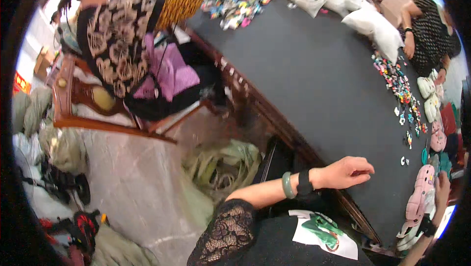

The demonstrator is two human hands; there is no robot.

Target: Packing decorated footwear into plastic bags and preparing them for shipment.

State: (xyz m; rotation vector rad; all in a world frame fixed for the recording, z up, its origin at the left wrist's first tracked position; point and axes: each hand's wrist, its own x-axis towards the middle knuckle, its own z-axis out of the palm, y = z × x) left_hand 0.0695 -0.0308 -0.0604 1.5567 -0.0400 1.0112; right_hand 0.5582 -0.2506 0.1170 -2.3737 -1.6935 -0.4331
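My left hand [346, 172] is over the dark table's near part, its fingers loosely bent with a gap between them and the thumb. Nothing shows in it. A pink clog [420, 194] with holes lies at the table's right edge, a small charm on it. Beyond it, near the picture's rim, my right hand [442, 190] stretches along the clog's side, next to a clear plastic wrapping [430, 201]. Its fingers look extended, though the rim blurs them. A few small white charms [404, 160] lie between my hands, farther out.
The grey table [314, 79] holds a band of colourful charms [400, 87], another charm pile [238, 6] and white sacks [378, 28]. More clogs [438, 136] line the right edge. One person [122, 45] sits at left, another [431, 35] at far right. A green bag [221, 168] sits below.
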